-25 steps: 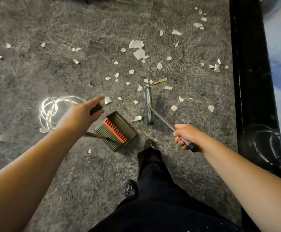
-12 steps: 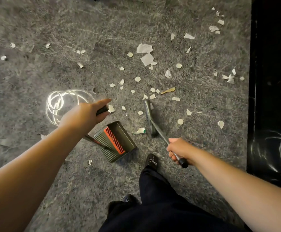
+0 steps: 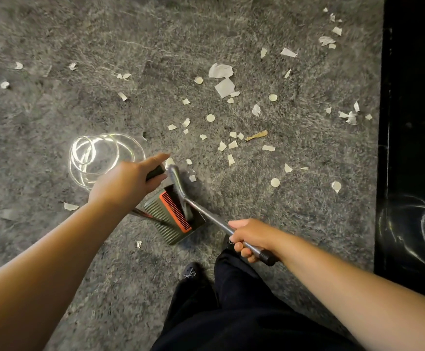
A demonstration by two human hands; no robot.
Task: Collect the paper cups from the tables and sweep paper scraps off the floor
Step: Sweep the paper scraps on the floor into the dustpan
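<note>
A dark green dustpan (image 3: 167, 219) with an orange comb strip stands on the grey floor in front of my feet. My left hand (image 3: 125, 183) grips the black end of its long handle, index finger stretched forward. My right hand (image 3: 250, 238) grips the metal broom handle (image 3: 212, 215) near its black end cap. The broom head (image 3: 181, 191) lies across the mouth of the dustpan. Several white paper scraps (image 3: 224, 87) and small paper discs are scattered on the floor beyond the pan and to the right.
A black glossy strip (image 3: 408, 122) runs along the right edge of the floor. A bright ring-shaped light reflection (image 3: 100, 155) shines on the floor left of the dustpan. My dark trousers and shoe (image 3: 191, 273) are at the bottom.
The broom head has swept left from the floor beside the dustpan into its mouth. The scrap that lay in front of the pan is no longer visible. My left hand holds as before.
</note>
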